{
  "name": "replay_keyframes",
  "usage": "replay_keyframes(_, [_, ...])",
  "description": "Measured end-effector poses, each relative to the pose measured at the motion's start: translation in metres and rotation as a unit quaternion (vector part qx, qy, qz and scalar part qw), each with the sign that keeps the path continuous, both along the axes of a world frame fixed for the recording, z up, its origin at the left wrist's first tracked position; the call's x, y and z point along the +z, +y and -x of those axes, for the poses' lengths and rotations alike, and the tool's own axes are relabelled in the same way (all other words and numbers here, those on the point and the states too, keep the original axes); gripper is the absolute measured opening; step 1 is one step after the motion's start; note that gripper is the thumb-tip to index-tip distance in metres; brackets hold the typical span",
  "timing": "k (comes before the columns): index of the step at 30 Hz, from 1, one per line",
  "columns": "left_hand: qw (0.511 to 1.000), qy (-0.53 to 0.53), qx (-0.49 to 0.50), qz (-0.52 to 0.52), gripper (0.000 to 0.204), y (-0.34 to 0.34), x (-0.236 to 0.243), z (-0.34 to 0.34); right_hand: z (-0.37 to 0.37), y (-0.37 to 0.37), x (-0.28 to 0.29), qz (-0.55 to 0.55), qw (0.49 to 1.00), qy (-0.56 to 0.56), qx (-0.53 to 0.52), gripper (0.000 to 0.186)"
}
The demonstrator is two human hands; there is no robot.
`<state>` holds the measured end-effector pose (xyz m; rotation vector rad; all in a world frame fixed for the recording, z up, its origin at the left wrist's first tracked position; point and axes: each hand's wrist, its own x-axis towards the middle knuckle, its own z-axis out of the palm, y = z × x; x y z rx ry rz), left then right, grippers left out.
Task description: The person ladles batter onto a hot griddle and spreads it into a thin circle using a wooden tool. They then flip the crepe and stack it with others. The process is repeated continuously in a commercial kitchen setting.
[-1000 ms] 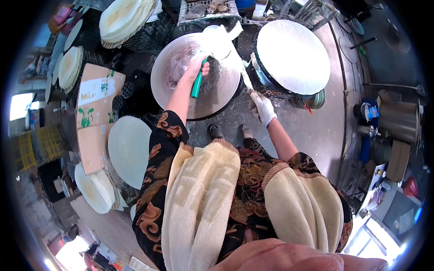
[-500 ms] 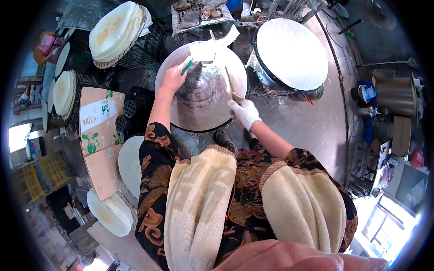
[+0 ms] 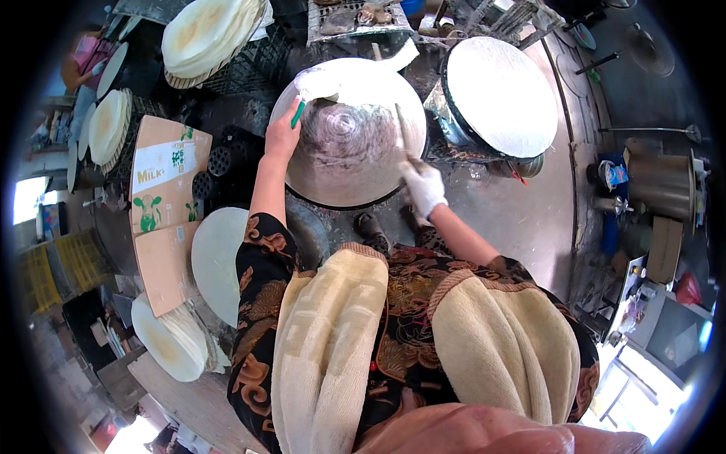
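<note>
Gripping a green handle (image 3: pixel 298 114) with the bare left hand (image 3: pixel 281 140) over the far left rim of a round griddle (image 3: pixel 321 180) — fingers closed around it, working end lost in glare. Right hand (image 3: pixel 425 188), in a white glove, is at the griddle's near right rim; fingers wrapped around the near end of a thin stick (image 3: pixel 400 125), which points away across the right part of the griddle. Stick and glove are blurred; cannot tell whether the stick touches the griddle surface.

Griddle surface: whitish, grey swirl marks around the middle. A white mass (image 3: pixel 352 76) lies along the far part, overexposed; a white strip (image 3: pixel 401 57) reaches past the far right rim.

Right of the griddle, just beside it: a raised round plate (image 3: pixel 501 98), its top white out to the edge. Left side: black perforated briquettes (image 3: pixel 219 160), then a brown printed carton (image 3: pixel 165 261) with a pale round sheet (image 3: pixel 219 265) at its right edge. Stacked flatbreads (image 3: pixel 212 34) sit on a slatted board, upper left — another person (image 3: pixel 85 57) beyond.
</note>
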<state>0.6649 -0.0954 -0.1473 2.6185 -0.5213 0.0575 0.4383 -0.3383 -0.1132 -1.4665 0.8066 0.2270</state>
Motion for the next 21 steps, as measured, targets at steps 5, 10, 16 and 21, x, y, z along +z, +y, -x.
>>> replay_keyframes(5, [0.999,-0.009,0.039,-0.016,0.055,0.004,-0.004,0.009,-0.041,0.056,0.003,-0.022,0.987,-0.043,0.152,0.048])
replay_keyframes(10, [0.992,0.005,0.120,-0.024,0.055,0.030,-0.001,0.036,-0.035,-0.009,0.012,-0.051,0.985,-0.017,0.167,0.042])
replay_keyframes(16, [0.989,0.005,0.146,-0.013,0.056,0.026,-0.006,0.069,-0.050,-0.081,-0.003,0.023,0.984,-0.014,0.174,0.044])
replay_keyframes(21, [0.982,-0.029,0.186,-0.002,0.055,0.015,-0.017,0.083,-0.059,-0.013,0.004,0.030,0.934,-0.009,0.356,0.046])
